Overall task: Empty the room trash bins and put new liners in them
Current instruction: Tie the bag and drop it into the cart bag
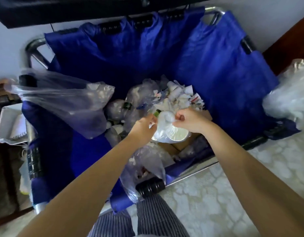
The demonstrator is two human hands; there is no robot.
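Observation:
A clear liner bag with a white paper cup inside hangs over the big blue cart bag. My left hand pinches the liner's plastic at its left side. My right hand pinches its gathered top on the right. Below them, in the cart, lies a heap of trash: crumpled paper, plastic bottles and clear bags. Cardboard pieces lie under the liner.
A clear bag is draped over the cart's left rim, another over the near rim by a black clip. The metal cart frame stands against a white wall. Crumpled clear plastic lies right; a white tray with a notebook lies left.

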